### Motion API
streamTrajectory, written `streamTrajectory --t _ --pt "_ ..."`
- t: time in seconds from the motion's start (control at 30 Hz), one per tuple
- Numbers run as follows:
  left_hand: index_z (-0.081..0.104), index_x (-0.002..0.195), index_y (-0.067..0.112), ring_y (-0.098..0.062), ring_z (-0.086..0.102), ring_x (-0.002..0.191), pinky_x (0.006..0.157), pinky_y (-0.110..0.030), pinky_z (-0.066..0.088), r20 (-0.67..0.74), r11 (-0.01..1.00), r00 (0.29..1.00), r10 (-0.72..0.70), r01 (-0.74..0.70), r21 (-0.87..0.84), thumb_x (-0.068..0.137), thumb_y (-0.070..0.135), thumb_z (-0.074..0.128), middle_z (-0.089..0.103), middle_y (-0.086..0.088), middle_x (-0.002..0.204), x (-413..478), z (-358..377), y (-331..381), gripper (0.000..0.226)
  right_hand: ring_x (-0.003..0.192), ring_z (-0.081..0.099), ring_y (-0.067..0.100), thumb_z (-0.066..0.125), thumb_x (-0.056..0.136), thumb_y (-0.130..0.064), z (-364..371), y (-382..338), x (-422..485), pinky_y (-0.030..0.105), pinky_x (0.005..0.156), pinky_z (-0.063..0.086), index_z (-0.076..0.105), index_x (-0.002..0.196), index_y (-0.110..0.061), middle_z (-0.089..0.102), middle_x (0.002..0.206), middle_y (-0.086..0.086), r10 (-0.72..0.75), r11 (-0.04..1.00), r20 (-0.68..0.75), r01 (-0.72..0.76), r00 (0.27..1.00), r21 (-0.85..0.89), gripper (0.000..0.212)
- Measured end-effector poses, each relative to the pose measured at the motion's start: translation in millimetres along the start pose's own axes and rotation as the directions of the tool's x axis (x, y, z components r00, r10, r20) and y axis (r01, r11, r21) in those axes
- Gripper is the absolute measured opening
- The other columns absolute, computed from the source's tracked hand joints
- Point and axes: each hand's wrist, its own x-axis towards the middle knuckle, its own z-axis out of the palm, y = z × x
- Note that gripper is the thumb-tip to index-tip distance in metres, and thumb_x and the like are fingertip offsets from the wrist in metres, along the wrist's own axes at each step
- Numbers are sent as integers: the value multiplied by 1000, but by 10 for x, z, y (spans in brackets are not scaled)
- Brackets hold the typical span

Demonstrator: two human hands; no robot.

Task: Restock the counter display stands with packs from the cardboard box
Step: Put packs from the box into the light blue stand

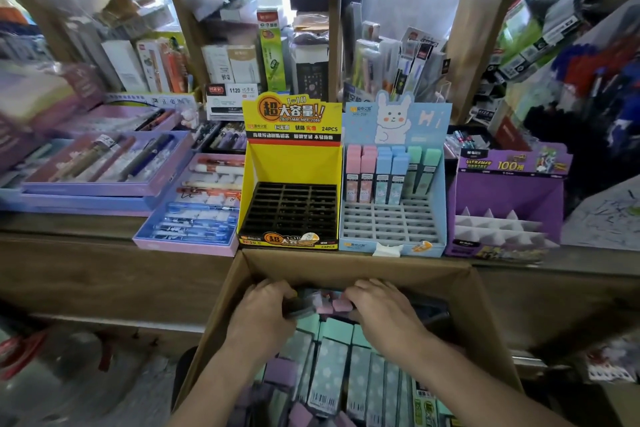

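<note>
An open cardboard box stands below the counter, full of green, purple and pink packs. Both hands reach into its far end. My left hand curls round some dark packs. My right hand curls over pink-capped packs. On the counter stand three display stands: a yellow one with an empty black grid, a light blue rabbit one holding pink, blue and green packs in its back rows, and a purple one with empty white dividers.
Flat purple and pink trays of pens lie on the counter to the left. Shelves crowded with stationery boxes rise behind the stands. A wooden counter edge runs just beyond the box.
</note>
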Motion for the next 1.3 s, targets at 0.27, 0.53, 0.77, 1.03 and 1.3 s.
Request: streamTrajectory --t 0.27,0.53,0.77,1.03,1.3 --pt "55 78 29 -11 52 95 77 -23 45 -14 997 998 67 -68 -46 81 39 68 50 12 92 -16 -91 87 17 100 53 1 50 107 -39 -147 -8 -64 26 80 44 59 100 -30 56 104 -21 91 946 3 -88 996 311 15" --pt "68 100 26 -12 72 80 77 -34 58 167 808 983 70 42 -587 91 37 64 75 -1 89 -123 -377 276 15 73 67 15 64 102 -33 -478 -105 -204 31 70 53 74 102 -19 75 85 11 215 380 148 -223 965 898 18" --pt "72 109 21 -25 62 55 52 -28 48 151 338 986 -66 164 -927 99 21 61 65 -10 62 -159 -265 643 15 92 72 36 75 84 -29 -536 -201 -275 49 93 57 80 109 -11 73 104 32 212 -78 205 -192 956 978 31" --pt "76 104 9 -9 64 50 47 -17 47 154 253 988 -25 155 -955 88 0 72 71 -5 62 -224 -197 786 19 120 68 33 76 92 -23 -440 -92 -321 52 111 48 79 117 -17 76 118 16 167 24 182 -188 969 982 26" --pt "73 110 14 -6 54 40 41 -15 41 152 266 985 -76 167 -949 92 4 69 60 3 48 -261 -273 758 21 106 75 31 66 99 -13 -446 -7 -311 41 94 60 72 117 -9 79 106 15 300 122 145 -189 943 974 20"
